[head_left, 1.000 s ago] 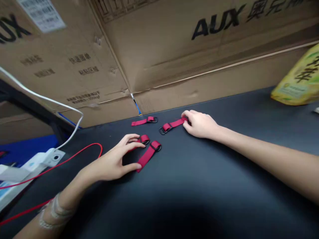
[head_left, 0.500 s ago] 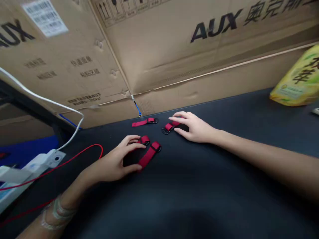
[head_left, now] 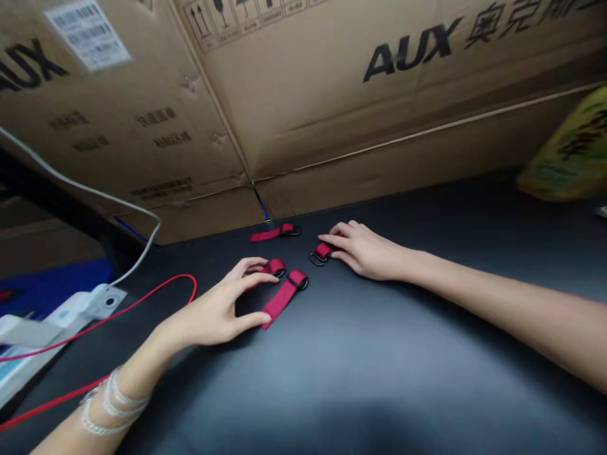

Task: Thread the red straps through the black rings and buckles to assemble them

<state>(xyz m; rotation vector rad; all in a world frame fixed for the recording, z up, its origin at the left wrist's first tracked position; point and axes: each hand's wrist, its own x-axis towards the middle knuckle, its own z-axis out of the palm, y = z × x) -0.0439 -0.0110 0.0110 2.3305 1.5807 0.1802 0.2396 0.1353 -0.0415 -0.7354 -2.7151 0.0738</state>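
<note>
Several red straps with black buckles lie on the dark table. My left hand (head_left: 222,306) rests with thumb and fingers spread around two of them: its fingertips touch a folded strap (head_left: 275,266), and its thumb touches the lower end of a longer, slanting strap (head_left: 285,297). My right hand (head_left: 367,251) has its thumb and fingers closed on another strap (head_left: 324,250), whose buckle end sticks out to the left while the rest is hidden under the hand. Farther back, a fourth strap (head_left: 268,235) lies untouched near the cardboard.
Large cardboard boxes (head_left: 332,114) stand along the back of the dark table (head_left: 360,366). A yellow package (head_left: 569,158) is at the right. On the left are a white power strip (head_left: 71,316), a red cable (head_left: 142,300) and a white cable (head_left: 95,188).
My right hand has shifted slightly down, and the strap under it has turned and is more covered. My left hand is nearly still. The picture is darker.
</note>
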